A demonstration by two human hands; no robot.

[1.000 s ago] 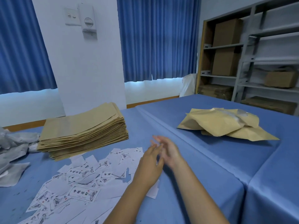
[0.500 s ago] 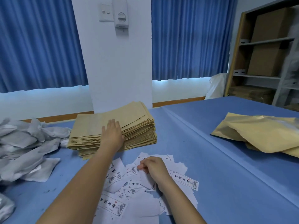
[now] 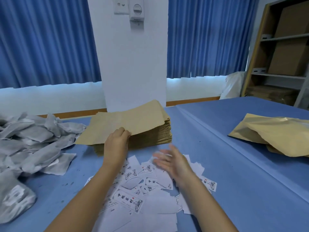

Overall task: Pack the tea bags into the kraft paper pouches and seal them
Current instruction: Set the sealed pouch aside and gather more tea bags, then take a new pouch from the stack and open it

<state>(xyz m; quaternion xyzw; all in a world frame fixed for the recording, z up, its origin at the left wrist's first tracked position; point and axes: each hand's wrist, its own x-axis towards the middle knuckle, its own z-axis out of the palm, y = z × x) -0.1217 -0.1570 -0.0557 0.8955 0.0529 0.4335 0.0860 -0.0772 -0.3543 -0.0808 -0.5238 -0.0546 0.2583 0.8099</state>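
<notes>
One pouch (image 3: 130, 121), long axis crosswise, left hand (image 3: 116, 142)

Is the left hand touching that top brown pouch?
Touching. In the head view the left hand pinches the near edge of the top pouch, which is raised off the stack.

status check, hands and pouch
Left hand pinches top pouch, near edge lifted off stack. Right hand open over labels. Tea bags untouched at left. Nothing blocking.

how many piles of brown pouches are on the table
2. A flat stack sits mid-table, the left hand gripping its top pouch; a heap of filled ones lies at right, partly out of frame.
</notes>
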